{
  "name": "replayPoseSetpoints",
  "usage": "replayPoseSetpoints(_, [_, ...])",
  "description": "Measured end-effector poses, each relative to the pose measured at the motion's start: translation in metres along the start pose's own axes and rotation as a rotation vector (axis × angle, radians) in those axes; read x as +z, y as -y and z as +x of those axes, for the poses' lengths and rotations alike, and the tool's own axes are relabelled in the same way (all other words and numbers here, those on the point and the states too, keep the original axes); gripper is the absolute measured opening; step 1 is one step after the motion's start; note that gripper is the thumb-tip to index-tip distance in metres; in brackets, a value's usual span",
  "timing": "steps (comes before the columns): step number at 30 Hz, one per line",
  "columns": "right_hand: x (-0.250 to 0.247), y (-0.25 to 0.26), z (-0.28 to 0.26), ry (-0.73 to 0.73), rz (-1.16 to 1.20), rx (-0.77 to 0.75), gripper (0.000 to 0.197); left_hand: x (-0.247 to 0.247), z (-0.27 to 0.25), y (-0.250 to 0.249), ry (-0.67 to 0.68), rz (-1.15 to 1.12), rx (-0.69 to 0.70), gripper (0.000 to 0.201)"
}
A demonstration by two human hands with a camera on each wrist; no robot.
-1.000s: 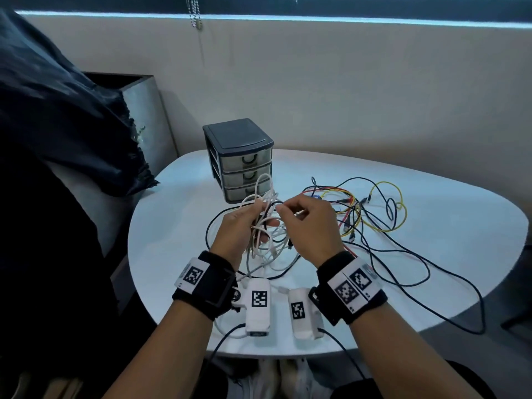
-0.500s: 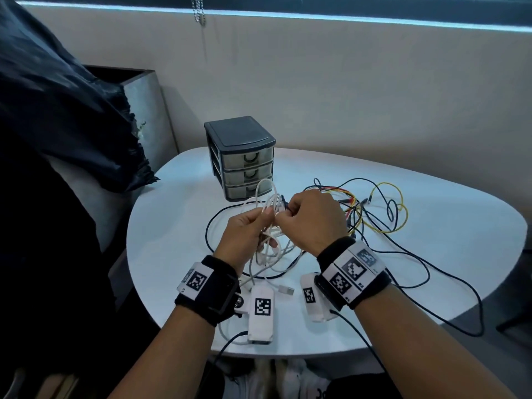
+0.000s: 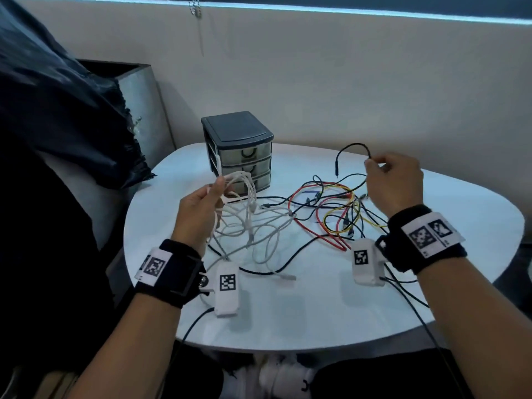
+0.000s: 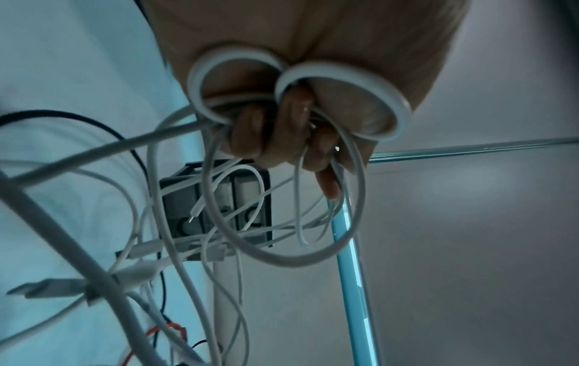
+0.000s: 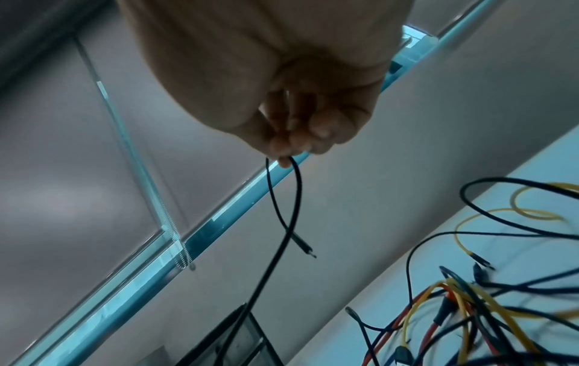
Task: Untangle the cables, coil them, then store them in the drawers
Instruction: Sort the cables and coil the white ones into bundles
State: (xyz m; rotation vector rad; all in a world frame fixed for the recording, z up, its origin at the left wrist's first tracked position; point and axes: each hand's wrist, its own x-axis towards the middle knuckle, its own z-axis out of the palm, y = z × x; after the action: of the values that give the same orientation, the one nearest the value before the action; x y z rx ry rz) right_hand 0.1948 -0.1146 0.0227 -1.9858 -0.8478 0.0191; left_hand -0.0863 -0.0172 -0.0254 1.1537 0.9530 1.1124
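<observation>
The white cables (image 3: 247, 223) hang in a loose tangle from the left hand (image 3: 201, 208), whose fingers (image 4: 291, 123) are curled round several loops, held above the table's (image 3: 302, 312) left side, in front of the drawers (image 3: 239, 151). Their lower ends trail onto the table. The right hand (image 3: 394, 180) is raised over the right side, thumb and fingertips (image 5: 282, 146) pinching a black cable (image 3: 352, 146) near its end; the plug hangs free. Between the hands, toward the far edge, red, yellow and black wires (image 3: 331, 208) lie knotted together. The drawers stand at the far left edge, all three closed.
</observation>
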Motion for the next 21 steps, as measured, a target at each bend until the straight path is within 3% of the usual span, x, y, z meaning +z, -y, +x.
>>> replayPoseSetpoints(5, [-0.01,-0.006,0.008,0.026,0.25,0.15,0.012,-0.001,0.011,-0.03,0.013,-0.035,0.057,0.034])
replayPoseSetpoints(8, [-0.014,0.007,-0.005,0.109,0.342,0.077,0.014,0.0,0.015,-0.037,0.063,0.011,0.088,0.034])
replayPoseSetpoints(11, [-0.005,0.032,-0.027,0.334,0.418,-0.056,0.016,0.011,0.014,-0.045,0.105,0.031,0.096,0.038])
replayPoseSetpoints(15, [0.019,0.05,-0.04,0.605,0.36,-0.149,0.016,0.013,0.023,-0.076,0.152,-0.093,0.088,0.045])
replayPoseSetpoints(18, [0.043,0.036,-0.028,0.589,0.27,-0.087,0.018,0.002,0.034,-0.1,0.195,-0.161,0.123,0.044])
replayPoseSetpoints(21, [0.078,0.009,-0.016,0.583,-0.004,-0.056,0.019,-0.009,0.039,-0.119,0.214,-0.176,0.147,0.04])
